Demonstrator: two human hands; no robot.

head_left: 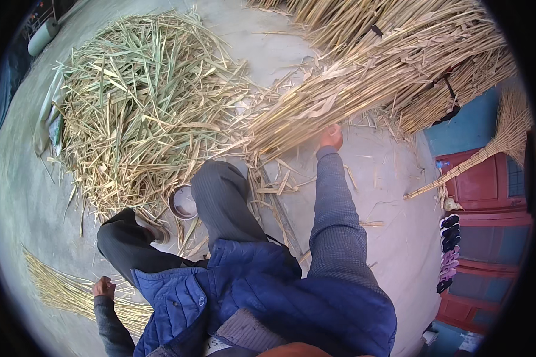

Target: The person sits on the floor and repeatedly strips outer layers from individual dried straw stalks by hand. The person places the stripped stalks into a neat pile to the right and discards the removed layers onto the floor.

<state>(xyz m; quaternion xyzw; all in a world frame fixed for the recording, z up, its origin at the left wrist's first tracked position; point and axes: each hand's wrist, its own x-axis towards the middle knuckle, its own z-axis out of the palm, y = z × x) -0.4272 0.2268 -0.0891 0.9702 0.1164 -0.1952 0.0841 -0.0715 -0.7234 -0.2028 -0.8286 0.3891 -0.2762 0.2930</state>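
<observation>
At the butt end of the long reed bundle (363, 77), your right hand (331, 137) reaches forward with its fingers closed on the stalks. Your left hand (103, 288) hangs back by your side, curled narrow just above the thin sheaf of stripped reeds (59, 288) near the floor's left edge; whether it holds any, you cannot tell. Beyond your knee sit 1 small metal bowl (183, 202) and the pile of green leaf trimmings (143, 101).

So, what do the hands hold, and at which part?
Right hand touches the cut ends of the reed bundle; the grip cannot be told. Left hand rests closed beside stalks.
</observation>
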